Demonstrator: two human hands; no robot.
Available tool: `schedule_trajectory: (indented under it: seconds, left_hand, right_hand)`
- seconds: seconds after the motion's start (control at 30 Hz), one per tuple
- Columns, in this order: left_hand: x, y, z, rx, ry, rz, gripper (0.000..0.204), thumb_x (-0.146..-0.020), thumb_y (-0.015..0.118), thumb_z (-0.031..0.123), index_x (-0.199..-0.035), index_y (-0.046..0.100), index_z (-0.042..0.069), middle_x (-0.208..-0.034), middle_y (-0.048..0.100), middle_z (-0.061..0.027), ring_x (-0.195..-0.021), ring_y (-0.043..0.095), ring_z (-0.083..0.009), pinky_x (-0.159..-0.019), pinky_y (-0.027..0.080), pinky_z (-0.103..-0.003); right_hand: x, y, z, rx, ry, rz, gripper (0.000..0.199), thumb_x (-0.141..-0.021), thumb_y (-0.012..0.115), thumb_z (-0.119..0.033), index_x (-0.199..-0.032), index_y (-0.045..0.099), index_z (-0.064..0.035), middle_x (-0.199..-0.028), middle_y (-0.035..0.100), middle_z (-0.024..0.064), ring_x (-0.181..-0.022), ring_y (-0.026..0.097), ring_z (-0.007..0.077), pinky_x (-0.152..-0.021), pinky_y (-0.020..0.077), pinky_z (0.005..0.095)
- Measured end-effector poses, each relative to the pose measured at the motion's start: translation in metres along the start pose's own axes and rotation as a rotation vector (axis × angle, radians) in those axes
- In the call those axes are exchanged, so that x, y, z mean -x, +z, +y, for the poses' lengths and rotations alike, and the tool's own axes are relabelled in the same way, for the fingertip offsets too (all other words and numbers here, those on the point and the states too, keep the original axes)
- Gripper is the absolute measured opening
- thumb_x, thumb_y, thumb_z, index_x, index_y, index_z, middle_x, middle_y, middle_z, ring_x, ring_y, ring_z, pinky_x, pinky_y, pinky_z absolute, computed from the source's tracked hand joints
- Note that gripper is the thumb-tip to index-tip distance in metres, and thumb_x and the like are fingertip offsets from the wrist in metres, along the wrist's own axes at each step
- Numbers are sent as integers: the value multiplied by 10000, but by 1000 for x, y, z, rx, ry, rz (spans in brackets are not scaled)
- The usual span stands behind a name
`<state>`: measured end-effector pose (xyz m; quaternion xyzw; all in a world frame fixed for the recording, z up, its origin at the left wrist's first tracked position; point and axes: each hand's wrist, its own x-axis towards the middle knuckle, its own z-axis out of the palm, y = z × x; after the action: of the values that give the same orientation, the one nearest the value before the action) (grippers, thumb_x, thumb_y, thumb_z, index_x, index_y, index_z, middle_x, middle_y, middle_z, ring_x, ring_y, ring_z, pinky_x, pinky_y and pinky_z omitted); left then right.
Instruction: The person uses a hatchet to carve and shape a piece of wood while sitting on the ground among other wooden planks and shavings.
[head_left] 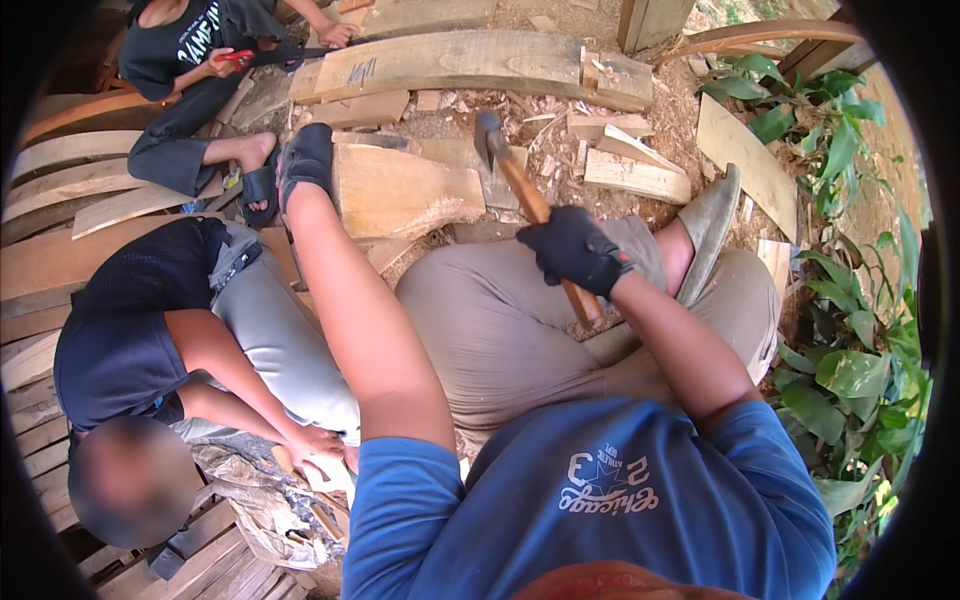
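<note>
Hammer [515,175] clenched in right hand's [572,250] grip; left hand [307,160] grips wood block's [405,190] left edge.

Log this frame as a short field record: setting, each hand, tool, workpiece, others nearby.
setting: outdoor ground strewn with wood chips and planks
left hand: black glove, gripping the end of the wood slab
right hand: black glove, closed on the hammer handle
hammer: dark head raised beside the slab
others: person in dark shirt seated left; another person beyond
</note>
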<state>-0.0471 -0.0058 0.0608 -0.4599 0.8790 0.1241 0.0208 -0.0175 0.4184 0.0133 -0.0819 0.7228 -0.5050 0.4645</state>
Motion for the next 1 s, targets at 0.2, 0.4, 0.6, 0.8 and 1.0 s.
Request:
schedule_trajectory:
  seconds: [0.2, 0.4, 0.6, 0.8, 1.0]
  left_hand:
    - [-2, 0, -19, 38, -7, 6, 658, -983, 462, 513, -1362, 722, 42, -1483, 651, -242, -1447, 565, -426, -1164, 449, -493]
    - [35, -6, 20, 71, 148, 35, 627, -975, 469, 486, -1303, 746, 28, -1437, 674, -246, -1413, 590, -434, -1140, 467, -508]
    - [114, -37, 110, 71, 133, 78, 580, -959, 520, 451, -1284, 787, 53, -1415, 717, -218, -1344, 662, -433, -1134, 506, -469]
    - [169, -50, 146, 78, 398, -123, 1097, -805, 694, 855, -1424, 682, -51, -1477, 646, -319, -1396, 624, -443, -1181, 478, -472]
    - [206, -17, 114, -123, 382, -38, 1049, -820, 788, 729, -1495, 583, -46, -1287, 740, -332, -1308, 686, -432, -1107, 526, -476]
  right_hand:
    - [60, -24, -50, 38, -31, 247, 367, -982, 725, -326, -913, 689, 32, -671, 666, 82, -564, 702, 176, -536, 559, 332]
    - [98, -46, 44, -82, 73, 301, 383, -981, 755, -332, -895, 722, 40, -638, 672, 93, -524, 678, 190, -510, 530, 348]
    - [76, -28, 158, -188, 143, 335, 423, -993, 766, -345, -849, 706, 48, -633, 680, 120, -520, 667, 233, -539, 533, 373]
    - [69, -39, 181, -487, 147, 227, 371, -999, 760, -311, -889, 699, 38, -665, 667, 129, -538, 650, 245, -539, 519, 385]
    - [68, -47, 181, -586, 124, 146, 351, -988, 770, -291, -881, 687, 32, -661, 664, 138, -531, 647, 239, -534, 515, 380]
